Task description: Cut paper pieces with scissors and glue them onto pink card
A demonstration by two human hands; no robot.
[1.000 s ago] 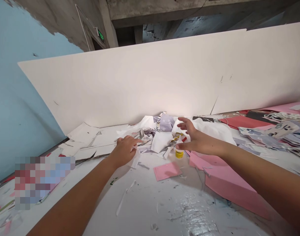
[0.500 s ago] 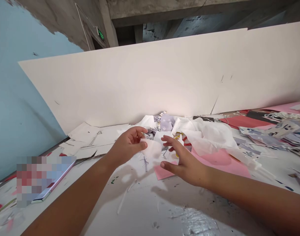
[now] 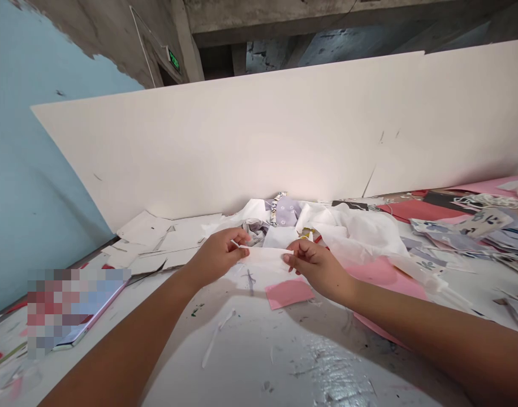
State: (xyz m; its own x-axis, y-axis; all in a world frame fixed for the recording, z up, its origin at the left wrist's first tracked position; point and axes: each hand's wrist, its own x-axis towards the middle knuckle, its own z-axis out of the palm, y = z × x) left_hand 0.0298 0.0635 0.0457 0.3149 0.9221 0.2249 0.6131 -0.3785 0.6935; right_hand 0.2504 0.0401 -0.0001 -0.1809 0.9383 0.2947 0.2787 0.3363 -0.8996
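Pinched at center frame between the left hand (image 3: 216, 257) and the right hand (image 3: 316, 268), both reached in from the lower corners with fingers curled: 1 white paper strip (image 3: 265, 259), held taut just beyond a pink paper square (image 3: 288, 294).

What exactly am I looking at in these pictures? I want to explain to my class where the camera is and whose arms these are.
There is no machine here. These are a person's own bare hands, filmed by one camera worn on the head, looking forward and down. The left hand and right hand hold a white strip between them; it could be paper or thin cloth. Just below it lies a small pink sheet on a speckled white table. Farther off are crumpled white material and a tall white board.
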